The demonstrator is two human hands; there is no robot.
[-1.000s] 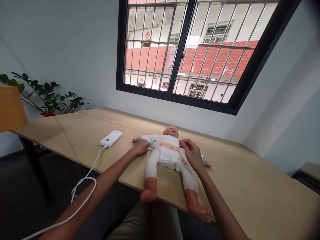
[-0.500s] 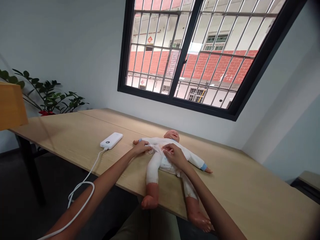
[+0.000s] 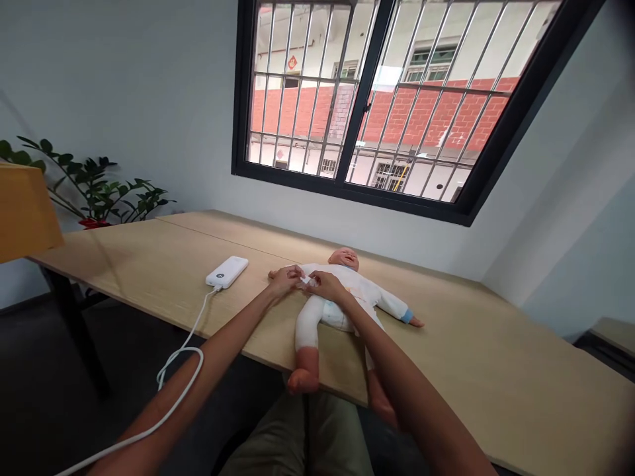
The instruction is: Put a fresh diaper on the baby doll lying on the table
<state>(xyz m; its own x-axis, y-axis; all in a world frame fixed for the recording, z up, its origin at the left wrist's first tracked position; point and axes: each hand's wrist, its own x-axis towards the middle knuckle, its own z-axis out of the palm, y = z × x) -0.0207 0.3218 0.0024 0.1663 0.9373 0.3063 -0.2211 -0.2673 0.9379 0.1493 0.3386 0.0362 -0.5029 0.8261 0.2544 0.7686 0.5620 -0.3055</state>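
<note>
A baby doll lies on its back on a light wooden table, dressed in a white garment over a diaper. My left hand and my right hand meet over the doll's chest and belly. Both pinch the white garment's edges between their fingers. My right forearm hides part of the doll's left leg. The doll's other leg lies bare of any garment cover, with its foot near the table's front edge.
A white power bank lies left of the doll, its white cable running off the table past my left forearm. A potted plant and a barred window stand behind. An orange object intrudes at far left.
My hands have come together over the doll's middle, and the garment's edges are drawn up and across it, covering more of the diaper. The view has shifted slightly.
</note>
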